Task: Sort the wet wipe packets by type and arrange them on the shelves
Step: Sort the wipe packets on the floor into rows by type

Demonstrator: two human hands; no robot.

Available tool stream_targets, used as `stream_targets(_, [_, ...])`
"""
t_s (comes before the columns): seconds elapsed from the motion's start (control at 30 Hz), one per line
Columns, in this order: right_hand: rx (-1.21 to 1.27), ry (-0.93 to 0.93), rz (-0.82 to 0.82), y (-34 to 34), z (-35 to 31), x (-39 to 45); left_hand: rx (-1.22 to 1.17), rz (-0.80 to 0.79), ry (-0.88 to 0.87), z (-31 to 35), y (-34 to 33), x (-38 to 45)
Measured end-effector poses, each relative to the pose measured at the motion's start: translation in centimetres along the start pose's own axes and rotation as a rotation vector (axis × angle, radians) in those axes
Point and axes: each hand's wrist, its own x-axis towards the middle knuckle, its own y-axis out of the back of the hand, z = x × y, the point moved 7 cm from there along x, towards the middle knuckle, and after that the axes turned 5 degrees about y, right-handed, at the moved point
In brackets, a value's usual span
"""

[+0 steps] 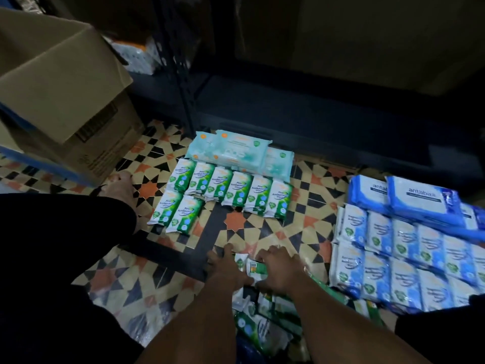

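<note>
Loose heap of green-and-white wipe packets [262,327] under my forearms, nearest lens. My left hand [226,269] and right hand [278,271] both curl round small green packet [253,267] between them, low over patterned floor tiles [236,222]. Ahead of hands: green antibacterial packets [223,195] in rows, pale teal packs [241,151] beyond, dark shelf [288,106] behind. Right of hands: blue-and-white packets [409,258], blue antabax packs [420,198]. Far left: cardboard box [57,101].

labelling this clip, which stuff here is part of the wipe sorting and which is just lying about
Part of the job:
green packets in rows
pale teal packs
blue-and-white packets
packets both hands grip
left hand
right hand
dark shelf

Lying about:
cardboard boxes
</note>
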Motion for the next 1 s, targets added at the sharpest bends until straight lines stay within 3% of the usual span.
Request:
stream_targets(0.17, [-0.104, -0.007, -0.051, -0.4, -1.2, 0.3, -0.142, -0.029, -0.04, -1.0, -2.8, 3.9])
stream_targets(0.3, [-0.09, -0.002, 0.004, 0.0, -1.1, 0.6, -0.256, 0.036, -0.041, -0.6, -0.9, 2.0])
stream_targets(0.4, [0.006, -0.037, 0.07, 0.6, 0.1, 0.4, -0.386, 0.103, -0.134, 0.9, 1.7, -0.5])
stream_targets(0.57, [0.437, -0.143, 0.238, 1.6, 2.9, 0.1, -0.741, 0.063, -0.171, 1.8, 3.5, -0.9])
stream_targets(0.7, [0.895, -0.215, 0.349, 1.9, 5.1, -1.1, -1.043, 0.004, -0.094, 1.2, 4.0, -0.2])
stream_targets(0.83, [1.219, -0.288, 0.443, 2.2, 6.6, -1.8, -1.177, 0.08, -0.079, 1.5, 5.4, 0.0])
stream_targets(1.0, [1.705, -0.458, 0.401, 1.4, 7.2, -2.1, -1.422, 0.079, -0.053, 2.3, 6.3, 0.1])
